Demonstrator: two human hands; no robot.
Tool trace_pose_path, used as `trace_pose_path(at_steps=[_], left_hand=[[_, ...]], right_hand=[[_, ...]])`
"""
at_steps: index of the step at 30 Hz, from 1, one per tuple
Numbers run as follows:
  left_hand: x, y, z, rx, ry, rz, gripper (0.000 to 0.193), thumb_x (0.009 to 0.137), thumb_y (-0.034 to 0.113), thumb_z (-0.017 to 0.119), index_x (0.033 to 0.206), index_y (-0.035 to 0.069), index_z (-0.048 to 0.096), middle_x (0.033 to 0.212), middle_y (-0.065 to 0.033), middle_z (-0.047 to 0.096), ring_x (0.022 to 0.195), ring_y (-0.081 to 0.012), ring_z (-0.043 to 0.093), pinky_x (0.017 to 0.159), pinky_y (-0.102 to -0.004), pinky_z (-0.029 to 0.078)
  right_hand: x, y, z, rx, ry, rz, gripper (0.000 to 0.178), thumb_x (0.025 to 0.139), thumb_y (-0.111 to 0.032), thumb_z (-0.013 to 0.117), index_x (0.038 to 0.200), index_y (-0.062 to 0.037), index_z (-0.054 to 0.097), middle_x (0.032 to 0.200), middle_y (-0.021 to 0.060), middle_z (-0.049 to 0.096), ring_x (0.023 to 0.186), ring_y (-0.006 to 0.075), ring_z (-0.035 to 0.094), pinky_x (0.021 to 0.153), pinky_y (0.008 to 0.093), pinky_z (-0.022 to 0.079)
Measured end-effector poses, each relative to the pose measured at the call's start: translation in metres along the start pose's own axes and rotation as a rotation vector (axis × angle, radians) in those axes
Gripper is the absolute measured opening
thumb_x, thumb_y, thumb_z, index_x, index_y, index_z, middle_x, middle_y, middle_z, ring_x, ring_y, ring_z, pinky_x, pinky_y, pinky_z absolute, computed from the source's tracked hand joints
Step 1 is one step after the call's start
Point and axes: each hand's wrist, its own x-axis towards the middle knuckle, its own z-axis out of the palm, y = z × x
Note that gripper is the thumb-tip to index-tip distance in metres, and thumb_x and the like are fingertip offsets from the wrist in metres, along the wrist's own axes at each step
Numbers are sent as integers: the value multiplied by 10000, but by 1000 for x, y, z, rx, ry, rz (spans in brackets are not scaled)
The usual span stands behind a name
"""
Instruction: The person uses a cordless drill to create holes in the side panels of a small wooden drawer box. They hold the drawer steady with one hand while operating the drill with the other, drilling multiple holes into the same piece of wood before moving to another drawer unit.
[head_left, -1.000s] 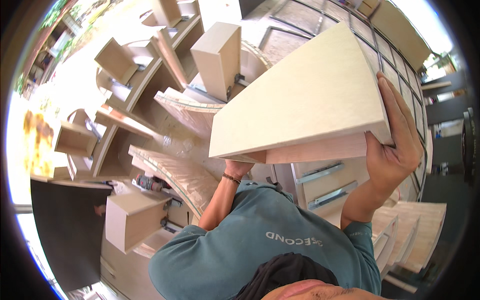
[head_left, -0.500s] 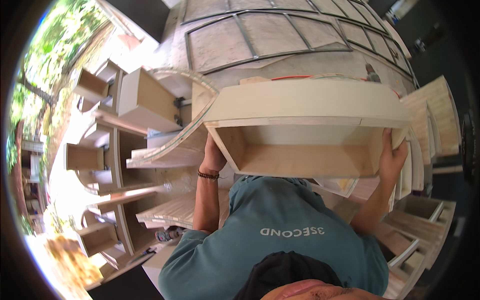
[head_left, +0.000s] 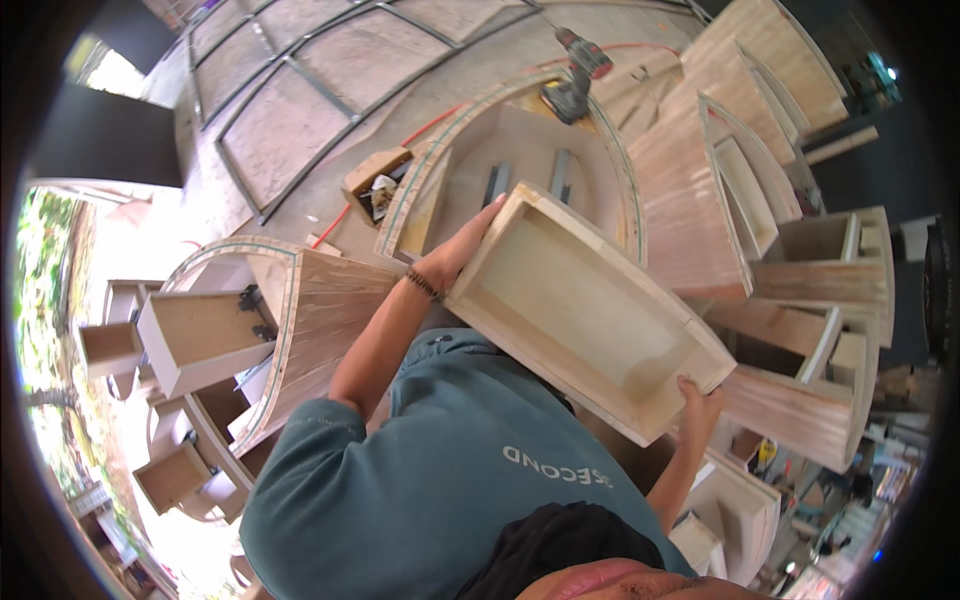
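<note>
A pale wooden drawer (head_left: pixel 590 310) is held in front of my chest, its hollow side facing up and its right end lower than the left. My left hand (head_left: pixel 462 245), with a bead bracelet on the wrist, grips its far left end. Around the near right corner my right hand (head_left: pixel 700 408) is closed, thumb over the rim. Just beyond the drawer lies a curved wooden cabinet carcass (head_left: pixel 480 140) with metal drawer slides (head_left: pixel 497 185) inside. A cordless drill (head_left: pixel 572 80) rests at the carcass's far edge.
Similar curved cabinets stand left (head_left: pixel 330 300) and right (head_left: pixel 690 200), some with drawers in them. A small wooden box (head_left: pixel 375 185) of bits sits beside a red hose (head_left: pixel 432 125) on the floor. Dark metal frames (head_left: pixel 300 60) lie farther off.
The drawer has turned from level, hollow side toward me, to slanted with its inside up. Both hands still hold its ends. My view has swung right, bringing the open carcass and drill into sight.
</note>
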Motion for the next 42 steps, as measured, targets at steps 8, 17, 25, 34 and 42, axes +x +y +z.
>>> trace_pose_path(at_steps=[8, 17, 25, 34, 42], left_hand=[[52, -9, -40, 340, -266, -287, 762, 1032, 642, 334, 1483, 47, 484, 1443, -171, 544, 1298, -247, 559, 1084, -358, 444], [25, -39, -136, 1100, 40, -42, 841, 964, 696, 436, 1372, -25, 578, 1312, -258, 629, 1267, -316, 586, 1071, -402, 439], [11, -95, -183, 834, -177, -194, 790, 971, 662, 464, 1358, -15, 591, 1276, -241, 650, 1201, -371, 612, 1038, -410, 457], [25, -131, -179, 1037, -155, -249, 902, 939, 680, 490, 1533, 14, 357, 1368, -300, 562, 1290, -388, 549, 1097, -423, 409], [51, -149, -178, 1138, -114, -115, 1034, 900, 658, 552, 1588, -14, 172, 1347, -341, 565, 1253, -450, 571, 1072, -446, 442]], right_hand=[[-111, 85, 59, 323, 198, 415, 503, 706, 87, 655, 1203, 137, 597, 1114, 178, 689, 990, 284, 688, 877, 364, 541], [-196, 127, 148, 519, 282, 739, 404, 756, 55, 658, 1153, 115, 609, 1062, 158, 682, 932, 294, 701, 782, 409, 581], [-165, 141, 250, 669, 356, 745, 438, 792, 18, 675, 1205, 102, 558, 1128, 186, 640, 933, 350, 692, 741, 505, 594], [-139, 144, 313, 601, 382, 804, 350, 777, 0, 710, 1103, 80, 609, 1038, 199, 664, 856, 347, 701, 659, 515, 593], [-140, 161, 341, 634, 432, 782, 350, 786, -17, 709, 1091, 104, 589, 1021, 218, 661, 810, 356, 702, 611, 513, 591]])
